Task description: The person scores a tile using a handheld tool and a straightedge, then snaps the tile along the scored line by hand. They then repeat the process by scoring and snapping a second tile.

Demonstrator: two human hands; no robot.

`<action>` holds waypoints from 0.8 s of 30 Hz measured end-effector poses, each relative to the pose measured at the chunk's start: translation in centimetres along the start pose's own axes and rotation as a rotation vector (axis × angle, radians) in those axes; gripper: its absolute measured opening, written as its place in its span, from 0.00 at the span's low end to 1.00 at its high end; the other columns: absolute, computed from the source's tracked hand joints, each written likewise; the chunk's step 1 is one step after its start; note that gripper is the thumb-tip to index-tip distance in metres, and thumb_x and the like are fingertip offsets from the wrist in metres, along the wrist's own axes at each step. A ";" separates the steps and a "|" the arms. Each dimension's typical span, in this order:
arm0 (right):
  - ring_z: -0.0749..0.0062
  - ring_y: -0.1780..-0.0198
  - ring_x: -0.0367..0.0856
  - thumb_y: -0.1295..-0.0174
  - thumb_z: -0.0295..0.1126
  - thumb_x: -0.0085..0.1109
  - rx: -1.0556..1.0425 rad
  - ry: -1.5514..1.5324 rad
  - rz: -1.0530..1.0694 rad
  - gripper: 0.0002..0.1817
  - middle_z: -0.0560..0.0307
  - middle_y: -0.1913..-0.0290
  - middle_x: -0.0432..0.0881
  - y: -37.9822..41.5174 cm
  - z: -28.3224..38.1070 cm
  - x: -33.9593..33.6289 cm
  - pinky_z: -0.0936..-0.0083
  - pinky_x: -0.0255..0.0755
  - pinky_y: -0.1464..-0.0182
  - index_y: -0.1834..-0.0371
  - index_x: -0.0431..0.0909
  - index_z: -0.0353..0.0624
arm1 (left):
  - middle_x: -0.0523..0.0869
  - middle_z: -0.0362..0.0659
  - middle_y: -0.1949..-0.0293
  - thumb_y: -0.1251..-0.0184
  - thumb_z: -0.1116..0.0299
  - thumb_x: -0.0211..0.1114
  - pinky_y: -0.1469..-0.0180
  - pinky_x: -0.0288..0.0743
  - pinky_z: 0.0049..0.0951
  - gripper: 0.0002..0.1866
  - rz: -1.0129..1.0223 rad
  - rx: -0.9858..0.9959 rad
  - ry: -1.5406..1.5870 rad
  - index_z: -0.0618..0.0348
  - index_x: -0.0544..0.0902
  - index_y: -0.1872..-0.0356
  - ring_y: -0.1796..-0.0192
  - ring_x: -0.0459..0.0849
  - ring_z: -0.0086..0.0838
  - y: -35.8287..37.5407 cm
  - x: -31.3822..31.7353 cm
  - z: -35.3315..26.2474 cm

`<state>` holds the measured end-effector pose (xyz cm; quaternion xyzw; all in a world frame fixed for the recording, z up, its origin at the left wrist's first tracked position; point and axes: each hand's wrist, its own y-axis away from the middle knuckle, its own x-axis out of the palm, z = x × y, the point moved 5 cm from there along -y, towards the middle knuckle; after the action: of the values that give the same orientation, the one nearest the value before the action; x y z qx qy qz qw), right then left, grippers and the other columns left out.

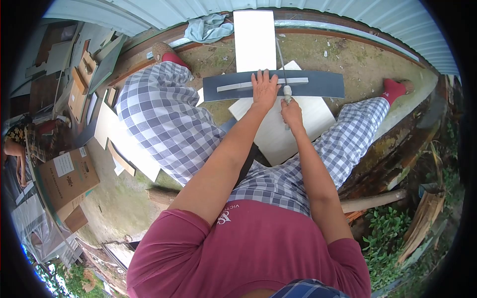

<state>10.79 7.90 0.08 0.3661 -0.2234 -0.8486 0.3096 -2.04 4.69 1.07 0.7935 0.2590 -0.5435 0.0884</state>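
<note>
Across pale boards lies a long dark grey panel point(330, 85), with a narrow light grey strip point(298, 80) on its upper face. My left hand point(265, 90) rests over the middle of the strip and panel, fingers stretched out. Just to its right, my right hand point(291, 111) is wrapped around a pale tool point(287, 91) at the panel's lower edge. A thin grey length like a hose or rod runs upward from the tool; its exact kind I cannot tell. Under the panel, a wide pale board point(278, 134) lies between my legs.
A white board point(254, 39) extends toward the corrugated metal wall point(343, 14). Beside it lies a crumpled light blue cloth point(209, 28). Wood offcuts point(82, 89) and a cardboard box point(67, 176) stand to the left. Plants point(387, 226) and split wood point(422, 223) are at lower right.
</note>
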 end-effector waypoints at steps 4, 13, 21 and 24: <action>0.37 0.56 0.82 0.34 0.43 0.51 -0.053 0.112 -0.075 0.20 0.33 0.61 0.83 -0.3 -2.1 0.5 0.50 0.74 0.50 0.53 0.75 0.35 | 0.69 0.55 0.38 0.37 0.60 0.64 0.32 0.51 0.62 0.19 -0.016 -0.012 -0.010 0.55 0.76 0.47 0.32 0.62 0.55 -0.1 0.1 0.0; 0.39 0.57 0.82 0.34 0.44 0.51 0.022 0.156 0.008 0.20 0.36 0.60 0.84 0.9 -2.7 0.2 0.51 0.74 0.51 0.53 0.75 0.36 | 0.69 0.55 0.38 0.36 0.59 0.62 0.32 0.50 0.61 0.18 0.023 -0.009 -0.034 0.55 0.76 0.49 0.32 0.63 0.54 -0.3 -0.1 0.1; 0.64 0.84 0.78 0.32 0.40 0.50 -0.147 0.250 -0.145 0.15 0.53 0.82 0.78 -1.6 -3.9 0.9 0.66 0.73 0.79 0.60 0.74 0.37 | 0.69 0.56 0.38 0.37 0.60 0.63 0.32 0.49 0.62 0.16 0.019 0.078 -0.014 0.55 0.75 0.51 0.33 0.63 0.55 0.5 0.3 -0.2; 0.58 0.77 0.81 0.32 0.42 0.50 -0.038 0.128 -0.051 0.17 0.47 0.76 0.80 1.7 -2.1 0.0 0.63 0.75 0.71 0.57 0.74 0.36 | 0.69 0.57 0.38 0.38 0.61 0.64 0.31 0.48 0.63 0.16 0.029 0.137 -0.040 0.55 0.74 0.52 0.32 0.63 0.56 0.9 0.3 -0.4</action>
<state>13.05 6.37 -0.21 0.4192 -0.1774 -0.8353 0.3083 -1.16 4.15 0.77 0.7904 0.2078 -0.5743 0.0472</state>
